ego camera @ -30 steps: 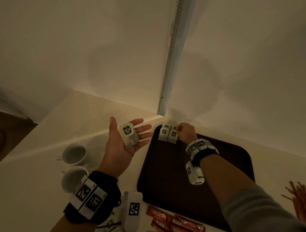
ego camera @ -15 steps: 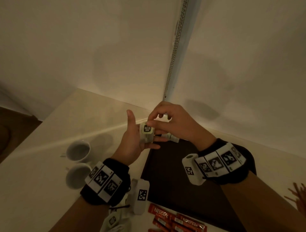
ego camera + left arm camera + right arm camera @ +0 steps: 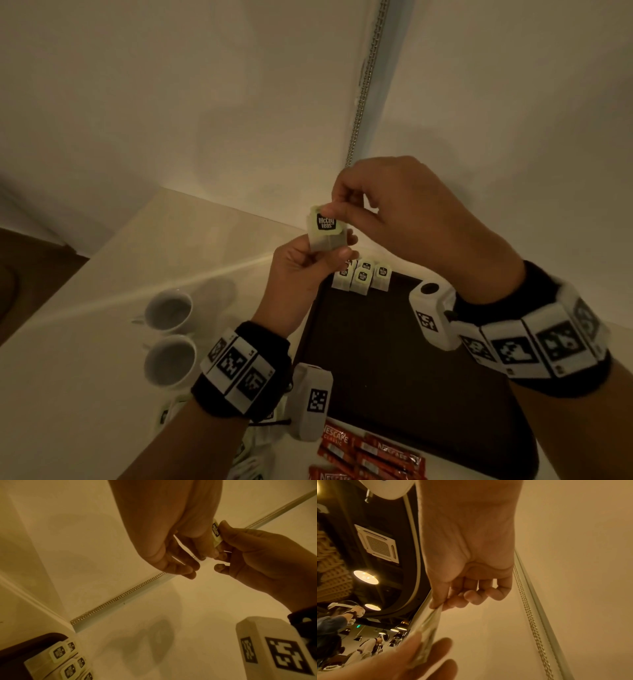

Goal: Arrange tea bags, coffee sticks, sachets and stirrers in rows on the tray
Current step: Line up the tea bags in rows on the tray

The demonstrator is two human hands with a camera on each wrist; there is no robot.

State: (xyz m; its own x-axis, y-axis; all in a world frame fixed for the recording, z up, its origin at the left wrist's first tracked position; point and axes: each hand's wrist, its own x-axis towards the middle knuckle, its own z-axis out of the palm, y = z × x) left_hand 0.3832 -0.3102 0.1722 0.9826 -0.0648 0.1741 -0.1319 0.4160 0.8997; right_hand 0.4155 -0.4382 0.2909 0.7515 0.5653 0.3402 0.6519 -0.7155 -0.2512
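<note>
Both hands hold one tea bag (image 3: 325, 229) in the air above the far left corner of the dark brown tray (image 3: 394, 359). My left hand (image 3: 305, 260) grips its lower part between thumb and fingers. My right hand (image 3: 346, 209) pinches its top edge at the pale green tag. The same tea bag (image 3: 216, 534) shows edge-on in the left wrist view, and the tea bag (image 3: 428, 628) is pinched below the thumb in the right wrist view. Several tea bags (image 3: 363, 278) lie in a row at the tray's far left corner.
Two white cups (image 3: 169, 311) stand on the white table left of the tray. Red coffee sticks (image 3: 370, 452) lie at the near edge, with more tea bags (image 3: 253, 459) beside my left forearm. Walls meet close behind the tray.
My right hand left the tea bags on the tray and came over to my left hand. Both hands rose, and now they hold the tea bag upright together.
</note>
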